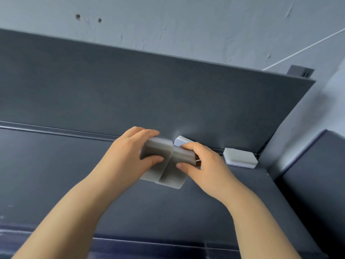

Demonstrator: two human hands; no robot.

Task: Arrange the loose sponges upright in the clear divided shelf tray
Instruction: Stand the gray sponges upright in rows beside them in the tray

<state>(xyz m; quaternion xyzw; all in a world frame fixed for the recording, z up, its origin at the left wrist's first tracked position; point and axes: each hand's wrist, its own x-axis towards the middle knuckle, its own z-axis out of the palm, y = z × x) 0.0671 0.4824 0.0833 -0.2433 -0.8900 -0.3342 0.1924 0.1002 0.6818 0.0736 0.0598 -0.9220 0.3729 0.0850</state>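
Two grey sponges stand side by side on the dark shelf, near its back panel. My left hand grips the left grey sponge, fingers over its top and thumb on its front face. My right hand grips the right grey sponge the same way. Behind my right hand a white sponge with a pale blue face leans against the back panel. Another white sponge lies flat at the back right corner. I cannot make out the clear divided tray; the picture is blurred around the sponges.
The dark shelf surface stretches left and toward me, with a groove along the back panel. A dark box-like block stands to the right of the shelf. A grey wall rises behind.
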